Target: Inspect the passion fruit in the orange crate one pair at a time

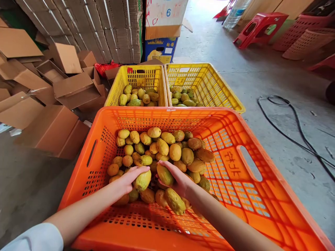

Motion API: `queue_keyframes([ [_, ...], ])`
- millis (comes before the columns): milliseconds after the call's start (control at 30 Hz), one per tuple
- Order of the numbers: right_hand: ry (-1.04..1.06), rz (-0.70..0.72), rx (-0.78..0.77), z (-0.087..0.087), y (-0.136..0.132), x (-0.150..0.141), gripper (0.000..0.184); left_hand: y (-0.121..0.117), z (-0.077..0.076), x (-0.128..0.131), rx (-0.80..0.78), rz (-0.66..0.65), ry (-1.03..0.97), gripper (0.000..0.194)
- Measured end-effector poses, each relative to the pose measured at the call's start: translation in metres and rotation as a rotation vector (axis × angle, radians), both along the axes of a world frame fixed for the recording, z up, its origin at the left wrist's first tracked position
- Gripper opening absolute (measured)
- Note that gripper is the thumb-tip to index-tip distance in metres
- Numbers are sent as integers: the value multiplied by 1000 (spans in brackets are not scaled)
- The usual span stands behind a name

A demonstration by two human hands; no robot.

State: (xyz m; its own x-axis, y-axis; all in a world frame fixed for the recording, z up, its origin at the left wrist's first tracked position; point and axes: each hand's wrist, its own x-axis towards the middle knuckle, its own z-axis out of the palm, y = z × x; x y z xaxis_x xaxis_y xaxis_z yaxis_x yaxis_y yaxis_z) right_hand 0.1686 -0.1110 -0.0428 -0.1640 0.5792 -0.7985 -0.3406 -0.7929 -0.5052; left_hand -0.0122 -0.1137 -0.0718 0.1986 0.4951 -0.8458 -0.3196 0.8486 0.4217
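Observation:
Reaching into a large orange plastic crate [167, 240], both my hands are over a heap of small yellow-green melons [175, 152]. My left hand [129, 178] grips a greenish-yellow melon [143, 181], thumb on top and its other fingers mostly hidden. A little to the right, my right hand [179, 179] is curled round a greener oval melon [165, 175] from its right side. Just below that hand lies a long, bumpy yellow melon [175, 201] on the pile. The two held melons are close together but apart.
Beyond the orange crate stand two yellow crates [205, 71] with melons inside. Cardboard boxes [49, 125] lie heaped at left, beside stacked flattened cartons [115, 31]. A black hose [293, 115] curls on the floor at right. A red stool [259, 29] is farther back.

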Motion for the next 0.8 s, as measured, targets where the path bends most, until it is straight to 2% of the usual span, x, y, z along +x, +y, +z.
queue_keyframes([
  [133,6,61,35,6,1,-3,31,0,3,2,-13,-7,55,9],
  [233,-14,54,33,9,0,-7,35,3,6,2,-97,-16,19,18],
  [333,-8,52,10,9,0,-7,28,7,9,0,-165,-10,-52,27],
  [433,34,61,-19,8,1,-5,22,8,11,0,-222,31,-133,33],
  [533,5,38,-28,6,1,-4,24,8,11,0,-262,75,-155,35],
  [800,51,40,-115,4,1,-3,18,7,6,-2,-244,99,-125,32],
])
